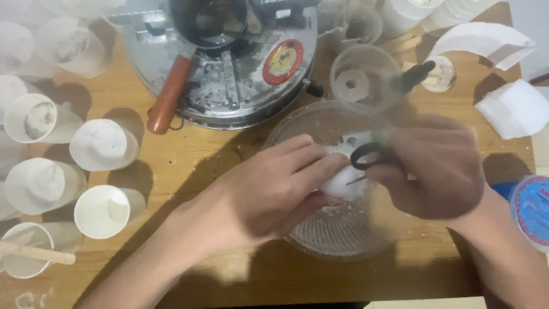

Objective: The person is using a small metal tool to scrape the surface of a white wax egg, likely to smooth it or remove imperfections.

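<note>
My left hand (274, 191) holds a white lump of wax (342, 182) over a clear glass bowl (320, 123) in the middle of the wooden table. My right hand (440, 171) grips black-handled scissors (366, 155) whose blades touch the lump; the hand is blurred. White crumbs lie in the bowl beneath both hands.
A round metal stove (229, 91) with a small pot and orange-handled ladle (168, 94) stands behind the bowl. Several white-filled plastic cups (103, 143) line the left side, one with a wooden stick (40, 253). Clear cups (360, 80), white wax blocks (514, 109) and a blue-lidded container (532, 206) sit at the right.
</note>
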